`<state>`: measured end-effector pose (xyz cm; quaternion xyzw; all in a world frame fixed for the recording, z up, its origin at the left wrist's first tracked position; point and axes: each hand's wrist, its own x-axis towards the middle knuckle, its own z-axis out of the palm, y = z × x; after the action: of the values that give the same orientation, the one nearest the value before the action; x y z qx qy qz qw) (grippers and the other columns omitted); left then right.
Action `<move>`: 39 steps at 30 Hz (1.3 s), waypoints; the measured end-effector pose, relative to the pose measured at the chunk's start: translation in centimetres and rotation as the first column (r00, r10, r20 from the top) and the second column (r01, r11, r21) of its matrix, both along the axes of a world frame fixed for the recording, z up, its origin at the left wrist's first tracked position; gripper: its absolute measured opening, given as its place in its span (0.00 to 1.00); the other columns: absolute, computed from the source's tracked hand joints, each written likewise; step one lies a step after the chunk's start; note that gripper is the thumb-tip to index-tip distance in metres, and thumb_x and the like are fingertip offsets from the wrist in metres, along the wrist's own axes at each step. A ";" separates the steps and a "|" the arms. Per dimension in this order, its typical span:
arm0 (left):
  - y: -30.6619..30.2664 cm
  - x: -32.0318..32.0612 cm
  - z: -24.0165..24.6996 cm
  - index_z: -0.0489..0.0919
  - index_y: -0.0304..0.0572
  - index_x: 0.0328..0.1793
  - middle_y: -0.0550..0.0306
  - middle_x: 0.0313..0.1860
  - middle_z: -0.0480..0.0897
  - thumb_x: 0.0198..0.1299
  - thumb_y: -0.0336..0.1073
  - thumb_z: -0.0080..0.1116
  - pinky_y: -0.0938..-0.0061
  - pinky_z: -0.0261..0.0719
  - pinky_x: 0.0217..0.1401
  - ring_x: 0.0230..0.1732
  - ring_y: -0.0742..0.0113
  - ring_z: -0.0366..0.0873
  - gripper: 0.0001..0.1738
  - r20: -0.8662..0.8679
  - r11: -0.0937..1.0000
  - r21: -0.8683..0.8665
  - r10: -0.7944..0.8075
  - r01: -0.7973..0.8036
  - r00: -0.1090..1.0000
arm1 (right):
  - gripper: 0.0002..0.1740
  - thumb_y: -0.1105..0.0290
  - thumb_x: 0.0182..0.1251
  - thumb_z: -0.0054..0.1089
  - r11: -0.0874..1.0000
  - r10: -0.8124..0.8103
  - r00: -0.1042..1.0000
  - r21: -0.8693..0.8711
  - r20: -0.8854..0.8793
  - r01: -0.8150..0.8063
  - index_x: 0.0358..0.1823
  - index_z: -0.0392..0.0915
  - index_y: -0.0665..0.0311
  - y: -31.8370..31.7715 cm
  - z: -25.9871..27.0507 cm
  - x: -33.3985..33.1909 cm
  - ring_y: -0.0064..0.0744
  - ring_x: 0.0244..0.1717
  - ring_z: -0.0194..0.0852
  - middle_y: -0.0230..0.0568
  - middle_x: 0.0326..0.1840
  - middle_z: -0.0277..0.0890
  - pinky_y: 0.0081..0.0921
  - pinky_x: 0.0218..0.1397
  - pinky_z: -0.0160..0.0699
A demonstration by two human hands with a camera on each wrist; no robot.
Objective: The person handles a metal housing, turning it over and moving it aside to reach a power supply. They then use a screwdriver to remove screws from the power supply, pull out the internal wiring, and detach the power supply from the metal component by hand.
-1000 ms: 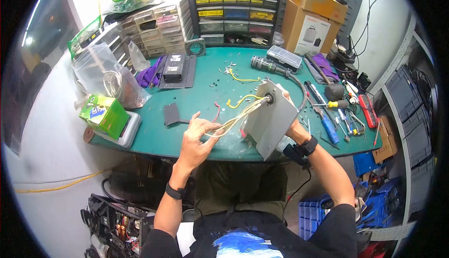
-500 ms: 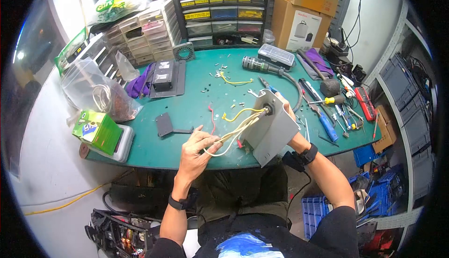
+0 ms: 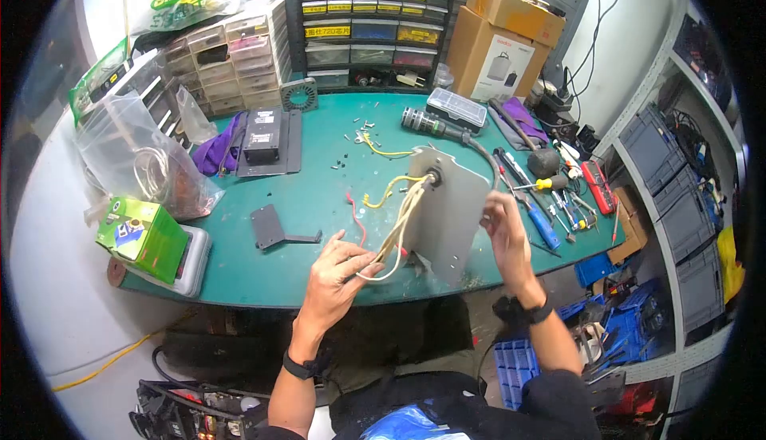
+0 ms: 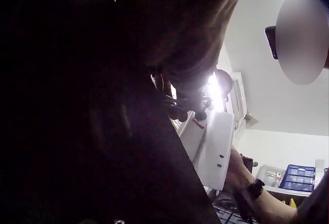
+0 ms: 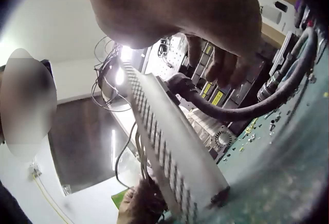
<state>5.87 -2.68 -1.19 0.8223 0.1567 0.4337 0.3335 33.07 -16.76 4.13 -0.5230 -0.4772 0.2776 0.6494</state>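
My left hand (image 3: 335, 280) pinches a loop of cream wires (image 3: 407, 220) between thumb and fingers at the bench's front edge. Those wires run out of a black grommet (image 3: 433, 177) high on a grey metal panel (image 3: 451, 232), which stands upright and slightly tilted. Beside the panel's right edge is my right hand (image 3: 508, 240), its fingers loosely bent and nothing in them. In the right wrist view, a thick dark cable (image 5: 231, 113) leaves the panel's back. A yellow lead (image 3: 391, 187) with lugs hangs near the grommet.
Screws (image 3: 341, 158), a red lead (image 3: 353, 215) and a small black bracket (image 3: 270, 227) lie on the green bench (image 3: 319, 189). Tools, including a blue-handled one (image 3: 544, 228) and a yellow screwdriver (image 3: 550, 183), crowd the right side. A black box (image 3: 262, 133) stands at back left.
My right hand has let go of the panel's back and drawn out to its right. The panel has turned somewhat. My left hand keeps hold of the wires. The head view has shifted.
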 end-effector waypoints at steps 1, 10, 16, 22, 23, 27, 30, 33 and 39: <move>0.1 0.0 -0.1 0.91 0.40 0.47 0.57 0.40 0.88 0.63 0.34 0.72 0.42 0.69 0.76 0.44 0.59 0.85 0.10 0.015 1.000 -0.008 0.002 -0.002 1.000 | 0.43 0.30 0.76 0.49 0.999 0.018 0.999 0.046 0.038 -0.020 0.69 0.67 0.65 -1.1 -0.4 -0.8 0.34 0.64 0.73 0.42 0.61 0.73 0.33 0.71 0.68; 0.3 0.0 -0.2 0.88 0.38 0.49 0.53 0.39 0.86 0.63 0.34 0.71 0.50 0.75 0.71 0.43 0.53 0.84 0.11 -0.012 0.999 0.003 0.043 -0.043 0.999 | 0.26 0.60 0.78 0.63 0.977 -0.062 0.878 -0.149 0.474 0.150 0.68 0.71 0.71 1.4 -1.0 -6.5 0.46 0.60 0.80 0.57 0.59 0.78 0.38 0.67 0.75; 0.1 0.0 -0.4 0.88 0.39 0.49 0.54 0.41 0.86 0.64 0.35 0.71 0.50 0.77 0.70 0.44 0.52 0.86 0.10 0.036 0.997 -0.017 0.079 -0.079 0.996 | 0.12 0.71 0.80 0.59 0.960 -0.118 0.805 -0.139 0.581 0.242 0.55 0.76 0.72 2.9 -0.9 -7.2 0.47 0.36 0.80 0.56 0.37 0.80 0.38 0.42 0.78; 0.1 -0.1 -0.7 0.90 0.42 0.48 0.55 0.43 0.87 0.64 0.35 0.70 0.46 0.77 0.71 0.47 0.53 0.86 0.09 0.002 0.998 -0.028 0.063 -0.063 0.998 | 0.09 0.74 0.79 0.58 0.947 -0.197 0.838 -0.123 0.510 0.297 0.51 0.78 0.74 1.1 -2.0 -7.0 0.27 0.29 0.74 0.48 0.30 0.81 0.31 0.35 0.74; 0.0 -0.2 -0.4 0.90 0.43 0.48 0.55 0.43 0.87 0.64 0.35 0.70 0.45 0.76 0.72 0.47 0.53 0.85 0.09 -0.017 0.999 -0.011 0.038 -0.038 0.999 | 0.09 0.74 0.79 0.58 0.946 -0.198 0.836 -0.125 0.512 0.300 0.51 0.78 0.74 0.7 -2.3 -6.8 0.27 0.29 0.74 0.48 0.30 0.81 0.31 0.35 0.74; 0.1 -0.2 -0.2 0.90 0.44 0.49 0.57 0.42 0.86 0.64 0.38 0.69 0.44 0.76 0.72 0.47 0.53 0.84 0.11 -0.039 1.000 0.000 -0.004 0.004 0.999 | 0.16 0.73 0.82 0.56 0.909 -0.163 0.895 -0.291 0.415 0.300 0.63 0.76 0.77 -0.9 -3.7 -5.5 0.26 0.50 0.80 0.41 0.53 0.84 0.25 0.57 0.79; 0.1 -0.2 0.1 0.91 0.44 0.49 0.58 0.42 0.86 0.64 0.40 0.70 0.44 0.76 0.73 0.48 0.55 0.84 0.12 -0.045 1.000 0.003 0.000 0.000 0.999 | 0.16 0.72 0.81 0.57 0.937 -0.225 0.945 -0.213 0.237 0.277 0.61 0.78 0.76 -0.6 -4.4 -5.8 0.30 0.51 0.85 0.47 0.49 0.88 0.28 0.59 0.80; 0.1 -0.1 -0.1 0.91 0.44 0.50 0.58 0.42 0.86 0.63 0.41 0.71 0.44 0.76 0.73 0.48 0.56 0.85 0.13 -0.039 1.000 -0.008 0.004 -0.004 0.999 | 0.16 0.71 0.82 0.56 0.927 -0.235 0.928 -0.220 0.291 0.303 0.61 0.77 0.76 -1.0 -5.1 -5.4 0.31 0.53 0.85 0.47 0.51 0.88 0.28 0.61 0.79; 0.1 -0.1 -0.2 0.91 0.45 0.50 0.58 0.41 0.87 0.62 0.41 0.72 0.44 0.77 0.73 0.47 0.56 0.85 0.14 -0.038 1.000 -0.016 0.008 -0.009 0.999 | 0.17 0.69 0.84 0.54 0.932 -0.228 0.945 -0.227 0.234 0.281 0.62 0.77 0.77 -1.0 -4.9 -5.6 0.31 0.54 0.85 0.48 0.52 0.88 0.29 0.63 0.78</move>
<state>5.81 -2.60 -1.36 0.8271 0.1699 0.4180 0.3351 27.45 -17.72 -0.76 -0.6862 -0.4289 0.1953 0.5541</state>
